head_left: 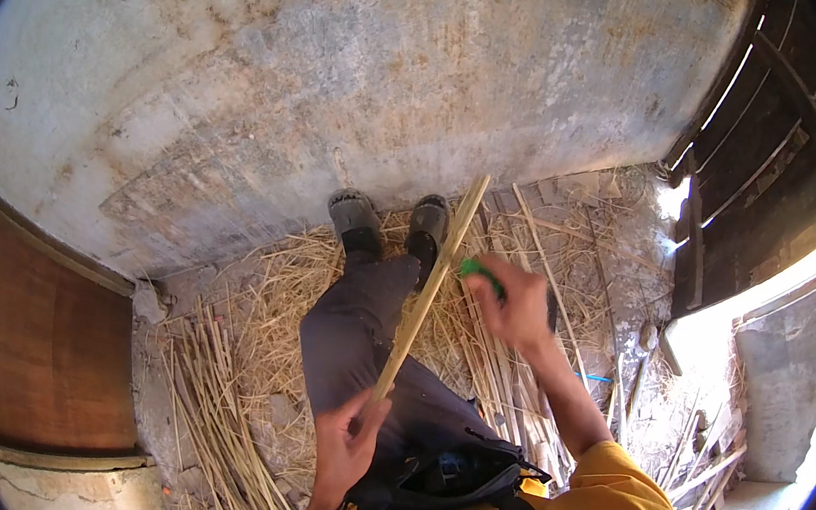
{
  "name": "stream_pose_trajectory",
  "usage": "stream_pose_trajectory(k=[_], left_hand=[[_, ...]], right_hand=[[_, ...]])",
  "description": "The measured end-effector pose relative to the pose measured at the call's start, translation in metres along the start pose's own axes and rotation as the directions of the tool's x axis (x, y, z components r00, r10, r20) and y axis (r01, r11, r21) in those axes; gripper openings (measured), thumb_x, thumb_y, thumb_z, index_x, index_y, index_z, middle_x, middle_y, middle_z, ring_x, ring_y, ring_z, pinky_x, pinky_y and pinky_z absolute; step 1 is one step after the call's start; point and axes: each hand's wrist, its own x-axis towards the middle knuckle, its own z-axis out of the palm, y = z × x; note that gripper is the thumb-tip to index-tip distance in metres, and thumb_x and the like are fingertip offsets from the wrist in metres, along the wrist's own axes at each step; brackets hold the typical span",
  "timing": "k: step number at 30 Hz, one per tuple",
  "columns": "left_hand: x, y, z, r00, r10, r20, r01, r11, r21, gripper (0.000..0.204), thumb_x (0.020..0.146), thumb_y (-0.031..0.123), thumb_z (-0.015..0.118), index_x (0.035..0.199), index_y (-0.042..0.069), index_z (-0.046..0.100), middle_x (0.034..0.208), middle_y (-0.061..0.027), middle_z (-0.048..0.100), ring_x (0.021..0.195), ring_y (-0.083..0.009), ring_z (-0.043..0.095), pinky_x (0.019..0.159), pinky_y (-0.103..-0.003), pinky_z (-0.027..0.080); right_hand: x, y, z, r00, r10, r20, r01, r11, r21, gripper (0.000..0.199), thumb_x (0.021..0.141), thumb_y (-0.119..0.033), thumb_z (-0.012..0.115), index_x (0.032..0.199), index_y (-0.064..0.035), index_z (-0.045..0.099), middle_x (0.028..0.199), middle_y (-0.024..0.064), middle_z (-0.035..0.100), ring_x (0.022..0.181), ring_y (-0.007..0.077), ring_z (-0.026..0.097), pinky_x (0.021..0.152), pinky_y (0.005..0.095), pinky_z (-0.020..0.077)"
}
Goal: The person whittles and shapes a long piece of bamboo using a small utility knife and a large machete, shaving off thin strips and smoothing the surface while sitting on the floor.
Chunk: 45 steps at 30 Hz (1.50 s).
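Observation:
My left hand [346, 444] is closed on the lower end of a long, pale bamboo strip [431, 288]. The strip slants up and away across my right leg, its far end near the wall. Just right of the strip's middle, my right hand [519, 306] is wrapped round a green tool [474, 269]. Part of this tool pokes out by the thumb, and a dark piece shows on the other side of the hand; its exact kind is hidden by the fingers. A small gap seems to lie between the tool and the strip.
Loose straw and shavings [273, 290] cover the floor round my shoes [355, 219]. A bundle of thin strips [224, 415] lies at left, and more strips [504, 382] lie under my right arm. A stained wall [397, 83] rises ahead; dark wooden boards [783, 147] stand right.

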Motion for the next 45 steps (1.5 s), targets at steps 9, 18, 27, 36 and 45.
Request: stream_pose_trajectory(k=[9, 18, 27, 36, 45], left_hand=[[-0.031, -0.007, -0.017, 0.980, -0.154, 0.127, 0.155, 0.988, -0.002, 0.029, 0.107, 0.020, 0.066, 0.127, 0.001, 0.075, 0.070, 0.0104, 0.049, 0.061, 0.0001, 0.036, 0.052, -0.022, 0.027], [-0.002, -0.022, -0.015, 0.972, -0.167, 0.165, 0.188, 0.974, -0.124, 0.031, 0.109, 0.022, 0.065, 0.130, 0.001, 0.074, 0.071, 0.0022, 0.054, 0.056, -0.0023, 0.040, 0.050, -0.024, 0.032], [0.025, -0.025, 0.006, 0.970, 0.240, -0.047, -0.218, 0.936, 0.277, 0.035, 0.105, 0.026, 0.069, 0.122, -0.004, 0.074, 0.071, -0.0215, 0.065, 0.056, -0.0123, 0.050, 0.055, -0.034, 0.045], [0.028, -0.014, -0.013, 0.995, -0.035, 0.094, 0.035, 0.999, 0.003, 0.033, 0.110, 0.025, 0.062, 0.128, 0.001, 0.075, 0.065, 0.0041, 0.052, 0.058, -0.0027, 0.045, 0.052, -0.024, 0.036], [0.033, -0.026, 0.004, 0.974, 0.190, 0.125, -0.221, 0.916, 0.335, 0.037, 0.106, 0.027, 0.066, 0.128, -0.002, 0.072, 0.064, -0.0236, 0.056, 0.050, -0.0250, 0.057, 0.054, -0.039, 0.045]], right_hand=[[0.037, 0.138, -0.038, 0.856, 0.470, -0.213, -0.458, 0.883, 0.108, 0.035, 0.110, -0.032, 0.056, 0.109, -0.0011, 0.070, 0.061, 0.0080, 0.052, 0.056, 0.0142, 0.047, 0.052, 0.0350, 0.0336], [0.016, 0.058, -0.037, 0.924, 0.378, 0.059, -0.322, 0.852, -0.412, 0.034, 0.088, -0.031, 0.081, 0.114, -0.0120, 0.067, 0.073, 0.0169, 0.067, 0.070, 0.0385, 0.068, 0.065, 0.0472, 0.0524], [0.013, 0.019, -0.071, 0.925, 0.376, -0.060, -0.372, 0.863, -0.342, 0.030, 0.089, -0.027, 0.081, 0.113, -0.0102, 0.073, 0.078, 0.0170, 0.071, 0.071, 0.0361, 0.071, 0.067, 0.0460, 0.0532], [0.007, 0.006, -0.086, 0.881, 0.472, -0.016, -0.446, 0.820, -0.360, 0.027, 0.092, -0.029, 0.076, 0.113, -0.0120, 0.075, 0.084, 0.0168, 0.074, 0.080, 0.0371, 0.072, 0.071, 0.0481, 0.0540], [0.006, 0.005, -0.088, 0.855, 0.506, 0.113, -0.411, 0.795, -0.446, 0.030, 0.094, -0.037, 0.076, 0.111, -0.0127, 0.077, 0.081, 0.0163, 0.073, 0.078, 0.0378, 0.073, 0.070, 0.0485, 0.0543]])
